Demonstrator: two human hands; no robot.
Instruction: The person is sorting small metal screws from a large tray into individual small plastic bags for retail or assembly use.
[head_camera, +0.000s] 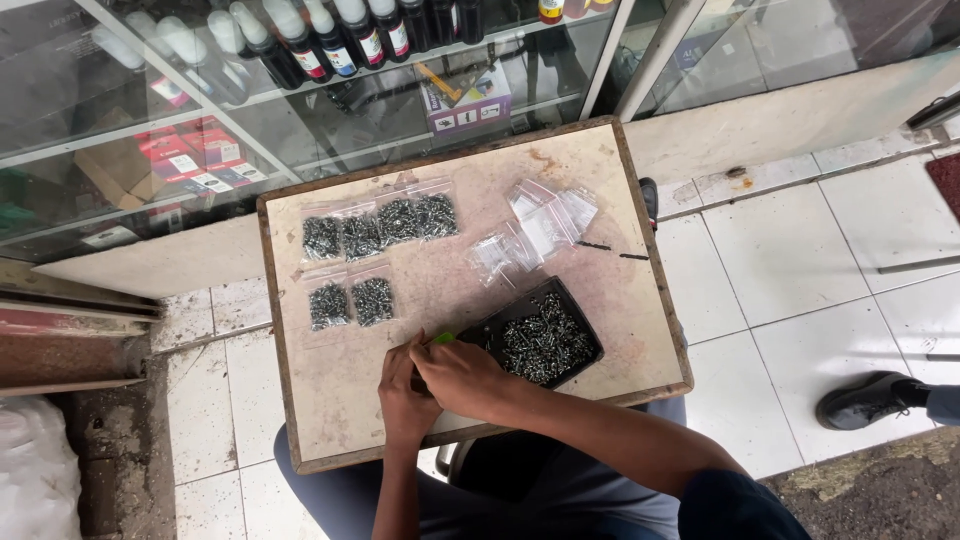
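Note:
My left hand (402, 398) and my right hand (462, 375) are pressed together at the near edge of a small wooden table (600, 180). The right hand lies over the left and hides what they hold; a bit of green (443, 338) shows above the fingers. Just right of the hands sits a black tray (585, 330) heaped with small dark screws (545, 342). Several filled clear bags of screws (378, 224) lie in a row at the far left, two more (350, 302) below them. Empty clear bags (545, 222) lie at the far right.
A glass display cabinet (300, 110) with ink bottles and boxes stands behind the table. White floor tiles (790, 260) spread to the right, where another person's black shoe (868, 398) rests. A white sack (35, 475) sits at lower left.

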